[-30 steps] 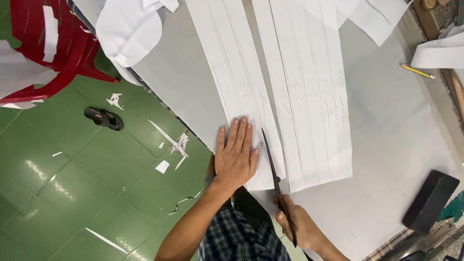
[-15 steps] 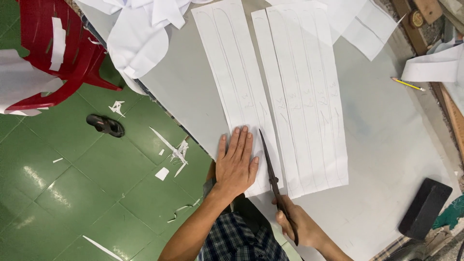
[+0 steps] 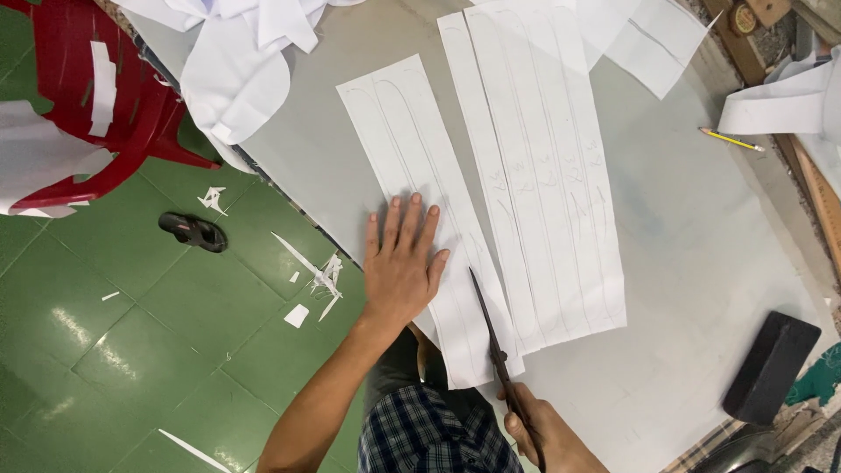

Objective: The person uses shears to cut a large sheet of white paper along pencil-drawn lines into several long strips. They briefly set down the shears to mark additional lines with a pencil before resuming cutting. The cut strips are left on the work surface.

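Observation:
My left hand (image 3: 401, 263) lies flat, fingers spread, on a long white fabric strip (image 3: 412, 166) marked with pencil lines, pinning it to the grey table (image 3: 701, 263). My right hand (image 3: 543, 434) grips dark scissors (image 3: 491, 333) at the near table edge. Their blades point up along the right side of that strip, into its near end. A wider white strip (image 3: 547, 175) with several drawn lines lies just to the right, slightly apart from the first.
A yellow pencil (image 3: 731, 140) and a black block (image 3: 771, 368) lie on the table's right side. White fabric pieces (image 3: 236, 79) hang over the far left edge. On the green floor stand a red chair (image 3: 96, 96), a black sandal (image 3: 193, 232) and paper scraps (image 3: 320, 276).
The view has shifted, so the strips now sit lower and further left. My left hand stays pressed on the narrow strip while the scissors stay at its near end.

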